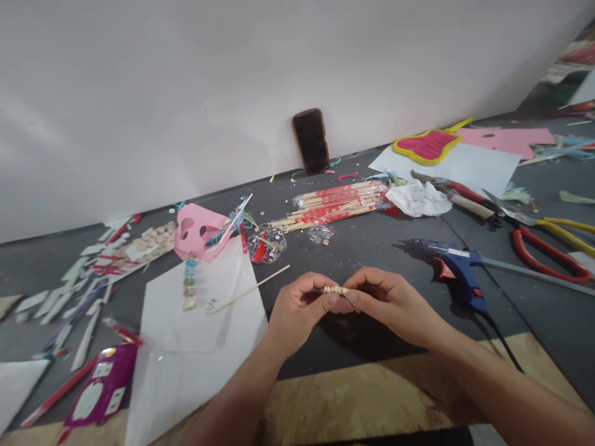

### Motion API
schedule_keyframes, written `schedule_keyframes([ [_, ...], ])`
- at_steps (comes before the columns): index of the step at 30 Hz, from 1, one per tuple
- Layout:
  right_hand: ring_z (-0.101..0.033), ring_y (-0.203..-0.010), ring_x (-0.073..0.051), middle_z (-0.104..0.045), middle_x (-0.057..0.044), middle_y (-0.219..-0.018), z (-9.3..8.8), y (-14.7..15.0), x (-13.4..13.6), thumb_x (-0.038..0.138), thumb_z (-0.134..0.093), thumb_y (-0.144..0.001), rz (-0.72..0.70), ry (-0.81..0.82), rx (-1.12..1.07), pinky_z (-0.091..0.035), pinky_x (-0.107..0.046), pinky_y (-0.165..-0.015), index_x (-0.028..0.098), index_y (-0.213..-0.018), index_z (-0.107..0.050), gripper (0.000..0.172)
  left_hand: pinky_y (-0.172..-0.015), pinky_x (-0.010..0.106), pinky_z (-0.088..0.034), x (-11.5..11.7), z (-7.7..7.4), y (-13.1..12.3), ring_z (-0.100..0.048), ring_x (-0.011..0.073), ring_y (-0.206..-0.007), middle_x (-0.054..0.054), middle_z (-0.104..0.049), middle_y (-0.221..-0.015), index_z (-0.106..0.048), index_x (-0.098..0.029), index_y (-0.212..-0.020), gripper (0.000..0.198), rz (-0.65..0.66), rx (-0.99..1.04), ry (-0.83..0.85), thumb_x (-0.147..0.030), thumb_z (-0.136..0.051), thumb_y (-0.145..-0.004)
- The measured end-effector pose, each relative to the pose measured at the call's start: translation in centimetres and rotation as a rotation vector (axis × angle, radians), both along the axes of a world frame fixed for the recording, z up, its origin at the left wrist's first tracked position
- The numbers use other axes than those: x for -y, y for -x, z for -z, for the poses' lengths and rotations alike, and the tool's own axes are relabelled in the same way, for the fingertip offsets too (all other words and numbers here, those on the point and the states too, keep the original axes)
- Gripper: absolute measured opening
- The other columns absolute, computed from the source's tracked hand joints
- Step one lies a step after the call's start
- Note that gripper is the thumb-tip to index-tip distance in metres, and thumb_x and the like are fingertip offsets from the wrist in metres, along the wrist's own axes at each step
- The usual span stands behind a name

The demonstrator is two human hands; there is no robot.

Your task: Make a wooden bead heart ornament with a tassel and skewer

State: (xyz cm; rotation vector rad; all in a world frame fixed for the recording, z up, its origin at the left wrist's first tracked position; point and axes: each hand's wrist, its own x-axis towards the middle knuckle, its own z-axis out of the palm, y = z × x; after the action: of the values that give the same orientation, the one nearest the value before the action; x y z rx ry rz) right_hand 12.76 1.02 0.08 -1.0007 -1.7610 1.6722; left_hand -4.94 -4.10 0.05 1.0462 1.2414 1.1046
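Note:
My left hand (297, 306) and my right hand (388, 300) meet over the dark table, both pinched on a short row of small pale beads (335, 289) held between the fingertips. A thin wooden stick (248, 289) lies on white paper (195, 322) just left of my left hand. A blue glue gun (453, 266) lies to the right of my right hand, its cable running toward me.
Packs of chopsticks (334, 204), a pink mask (198, 230), a bead strip (189, 284) and a googly-eye tray (266, 243) lie behind. Pliers (453, 192), red-handled shears (543, 244) and crumpled tissue (416, 198) sit right. A phone (310, 141) leans on the wall. Paper scraps litter the left.

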Motion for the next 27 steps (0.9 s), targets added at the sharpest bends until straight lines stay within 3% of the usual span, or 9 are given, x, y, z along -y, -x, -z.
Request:
schedule_keyframes([
  [6,-0.059,-0.078,-0.012,-0.065,-0.002,-0.087,0.07,-0.17,0.00,0.038,-0.058,-0.085,-0.021,0.019,-0.067,-0.047,-0.023,-0.069,0.019,-0.092,-0.062,0.021,-0.068,0.018,-0.048,-0.11,0.26,0.03,-0.060,0.0093,-0.071,-0.001,-0.066,-0.077,-0.067,-0.017,-0.083,0.015,-0.017,0.027,0.024,-0.028,-0.071,-0.074],
  [27,-0.062,-0.078,-0.013,-0.067,-0.002,-0.083,0.23,-0.08,-0.02,0.040,-0.060,-0.083,-0.009,0.037,-0.046,-0.049,-0.024,-0.071,0.019,-0.087,-0.065,0.022,-0.067,0.019,-0.052,0.01,0.05,-0.22,-0.066,0.0102,-0.069,-0.002,-0.069,-0.074,-0.066,-0.018,-0.080,0.011,-0.024,0.068,0.022,-0.025,-0.071,-0.074],
])
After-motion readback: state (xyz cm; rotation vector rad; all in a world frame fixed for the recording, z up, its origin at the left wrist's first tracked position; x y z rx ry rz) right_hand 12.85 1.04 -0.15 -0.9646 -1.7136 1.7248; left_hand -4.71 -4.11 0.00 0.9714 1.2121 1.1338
